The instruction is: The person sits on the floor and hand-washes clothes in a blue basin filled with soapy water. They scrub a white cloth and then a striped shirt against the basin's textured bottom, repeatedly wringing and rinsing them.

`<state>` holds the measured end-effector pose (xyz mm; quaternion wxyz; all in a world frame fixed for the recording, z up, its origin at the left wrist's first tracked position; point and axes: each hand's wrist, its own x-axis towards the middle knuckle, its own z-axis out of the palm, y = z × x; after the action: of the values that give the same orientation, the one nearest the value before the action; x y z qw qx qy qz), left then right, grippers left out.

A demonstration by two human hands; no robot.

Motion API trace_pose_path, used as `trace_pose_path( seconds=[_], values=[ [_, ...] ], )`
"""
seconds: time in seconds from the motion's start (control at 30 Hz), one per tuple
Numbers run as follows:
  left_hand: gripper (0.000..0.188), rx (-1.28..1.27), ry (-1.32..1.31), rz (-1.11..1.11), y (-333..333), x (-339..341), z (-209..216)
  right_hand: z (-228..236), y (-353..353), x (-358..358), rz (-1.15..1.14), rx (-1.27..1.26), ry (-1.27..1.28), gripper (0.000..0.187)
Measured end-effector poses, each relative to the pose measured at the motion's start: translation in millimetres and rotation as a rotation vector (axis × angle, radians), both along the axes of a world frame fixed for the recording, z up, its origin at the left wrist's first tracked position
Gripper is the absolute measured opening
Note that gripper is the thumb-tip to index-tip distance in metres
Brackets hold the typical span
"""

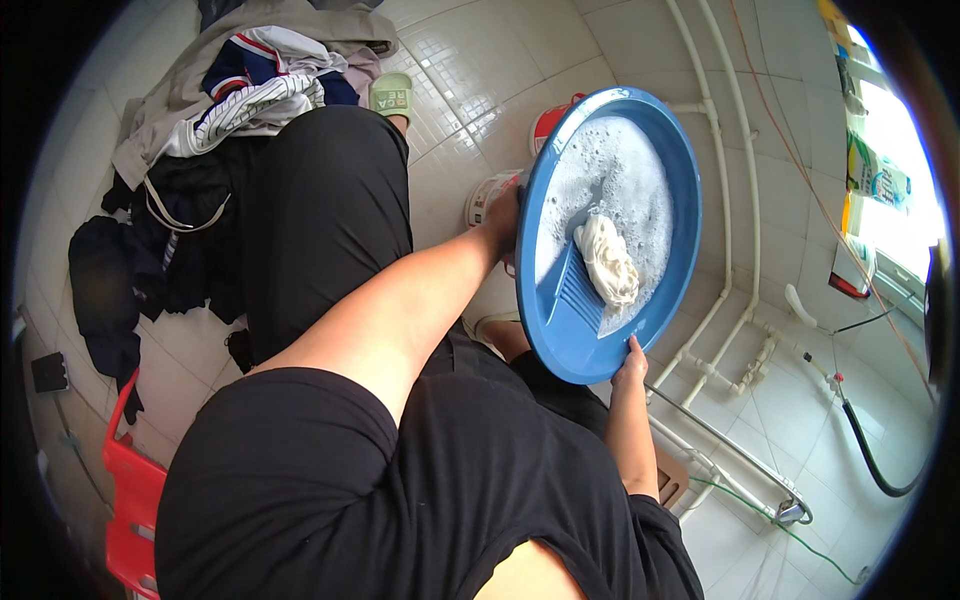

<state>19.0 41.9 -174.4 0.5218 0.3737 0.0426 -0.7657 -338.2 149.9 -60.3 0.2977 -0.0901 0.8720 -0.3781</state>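
A blue oval washbasin (pixel 538 338) with a ridged washboard slope (pixel 570 290) moulded inside holds foamy water (pixel 630 165). On the ridges, at the water's edge, lies a bunched wet white cloth (pixel 607 262). My left hand (pixel 504 214) grips the basin's left side, its fingers partly hidden behind the wall. At the near right rim my right hand (pixel 631 366) holds on, thumb over the edge and the other fingers out of sight below. Neither hand touches the cloth.
Piled clothes (pixel 265 85) lie on the tiled floor at the left. Behind the basin stand a white bucket (pixel 487 197) and a red container (pixel 547 125). White pipes (pixel 735 220) run along the right wall, with a black hose (pixel 868 455) nearby. A red plastic stool or chair (pixel 130 490) is at lower left.
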Motion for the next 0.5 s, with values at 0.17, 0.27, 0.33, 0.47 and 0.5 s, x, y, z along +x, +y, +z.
trace_pose_path(
  seconds=[0.17,0.27,0.33,0.47,0.5],
  values=[
    [0.050,-0.233,-0.216,0.008,-18,-39,-76,-16,1,-19,0.085,-0.052,0.181,0.034],
    [0.052,-0.181,-0.159,0.020,-19,-44,-78,-14,7,-13,0.073,-0.032,0.193,0.035],
    [0.053,-0.127,-0.097,0.011,-23,-47,-83,-8,5,-1,0.076,-0.036,0.188,0.036],
    [0.054,-0.119,-0.304,-0.049,-29,-36,-66,-9,9,-4,0.067,-0.085,0.109,0.034],
    [0.054,-0.151,-0.431,-0.056,-27,-29,-51,-8,10,-2,0.056,-0.071,0.117,0.035]
  ],
)
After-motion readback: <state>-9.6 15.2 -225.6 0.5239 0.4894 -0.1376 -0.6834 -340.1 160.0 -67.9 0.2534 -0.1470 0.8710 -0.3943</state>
